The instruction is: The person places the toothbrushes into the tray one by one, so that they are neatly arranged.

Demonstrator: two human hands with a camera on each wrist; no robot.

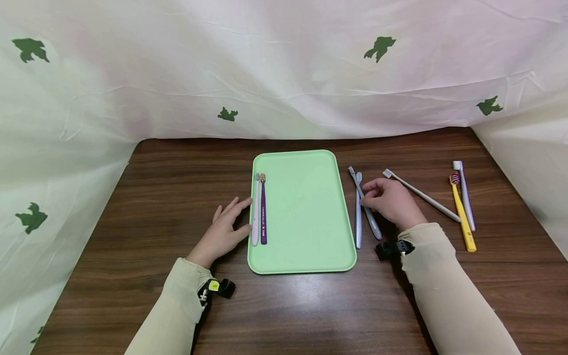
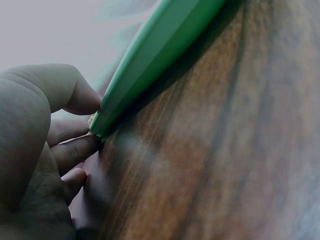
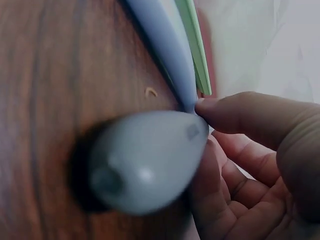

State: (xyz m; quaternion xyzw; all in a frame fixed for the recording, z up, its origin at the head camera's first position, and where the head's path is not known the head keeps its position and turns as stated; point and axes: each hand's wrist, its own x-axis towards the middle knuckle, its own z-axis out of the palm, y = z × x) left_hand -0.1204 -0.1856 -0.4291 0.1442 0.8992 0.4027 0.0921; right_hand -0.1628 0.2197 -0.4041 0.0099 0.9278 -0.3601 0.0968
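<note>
My left hand (image 1: 222, 236) rests at the left edge of the green tray (image 1: 306, 212), fingers extended; in the left wrist view its thumb and fingertips touch the tray's rim. A lilac toothbrush (image 1: 255, 212) and a purple toothbrush (image 1: 264, 212) lie side by side on the tray, near that hand. Right of the tray, my right hand (image 1: 392, 201) pinches a grey toothbrush (image 1: 372, 224) between thumb and fingers. The grey toothbrush crosses a light blue toothbrush (image 1: 358, 227) lying on the table. In the right wrist view, the thumb tip also sits right by the light blue handle (image 3: 167, 40).
Farther right, a white toothbrush (image 1: 423, 195) lies slanted, its end at a yellow toothbrush (image 1: 463, 217). Beside that lies a pale lavender toothbrush (image 1: 466, 197). White cloth (image 1: 284, 74) with green bird shapes encloses the back and sides of the dark wooden table (image 1: 177, 187).
</note>
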